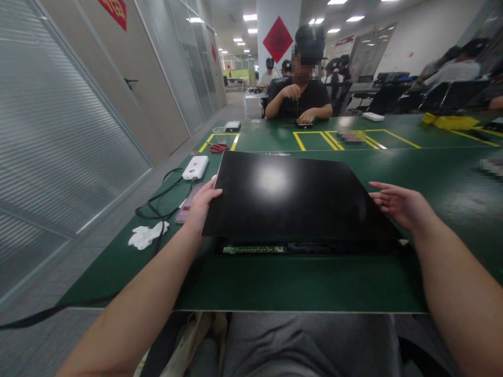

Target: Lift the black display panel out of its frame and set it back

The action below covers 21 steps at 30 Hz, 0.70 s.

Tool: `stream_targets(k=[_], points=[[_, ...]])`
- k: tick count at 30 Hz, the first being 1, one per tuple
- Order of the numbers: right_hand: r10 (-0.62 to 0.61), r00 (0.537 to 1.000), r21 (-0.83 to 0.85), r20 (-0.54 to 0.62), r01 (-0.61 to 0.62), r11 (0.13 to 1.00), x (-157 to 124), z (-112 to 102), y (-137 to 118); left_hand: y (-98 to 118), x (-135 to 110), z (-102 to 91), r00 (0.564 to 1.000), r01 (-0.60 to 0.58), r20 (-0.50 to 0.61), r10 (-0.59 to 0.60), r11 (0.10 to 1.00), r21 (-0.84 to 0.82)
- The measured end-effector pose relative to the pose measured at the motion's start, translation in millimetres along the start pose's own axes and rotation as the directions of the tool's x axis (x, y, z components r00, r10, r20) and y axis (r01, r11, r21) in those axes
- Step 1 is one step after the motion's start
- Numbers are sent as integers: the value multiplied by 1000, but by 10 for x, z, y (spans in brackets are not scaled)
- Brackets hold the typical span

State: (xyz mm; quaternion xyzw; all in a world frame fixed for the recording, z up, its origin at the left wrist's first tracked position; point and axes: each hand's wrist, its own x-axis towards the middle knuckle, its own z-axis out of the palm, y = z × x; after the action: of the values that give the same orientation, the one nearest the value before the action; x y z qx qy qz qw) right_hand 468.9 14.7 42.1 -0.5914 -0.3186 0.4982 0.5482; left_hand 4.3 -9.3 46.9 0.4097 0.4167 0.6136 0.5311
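Observation:
A large black glossy panel (291,196) lies on the green table (275,283), its near edge raised slightly over a strip with a green circuit board (253,250). My left hand (198,207) grips the panel's left edge, thumb on top. My right hand (401,204) is at the panel's right edge with fingers stretched out and apart, touching or nearly touching it.
Left of the panel lie a white power bank (195,167), a phone (188,208), black cables (159,207) and white crumpled gloves (146,235). Red scissors (218,147) sit farther back. A person in black (301,99) sits across the table; others work behind.

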Motion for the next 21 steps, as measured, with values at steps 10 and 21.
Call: stream_targets(k=[10, 21], points=[[-89, 985, -14, -145, 88, 996, 79, -106, 39, -69, -53, 61, 995, 98, -4, -98, 994, 44], [-179, 969, -165, -172, 151, 975, 22, 4, 88, -107, -70, 93, 995, 86, 37, -88, 994, 61]])
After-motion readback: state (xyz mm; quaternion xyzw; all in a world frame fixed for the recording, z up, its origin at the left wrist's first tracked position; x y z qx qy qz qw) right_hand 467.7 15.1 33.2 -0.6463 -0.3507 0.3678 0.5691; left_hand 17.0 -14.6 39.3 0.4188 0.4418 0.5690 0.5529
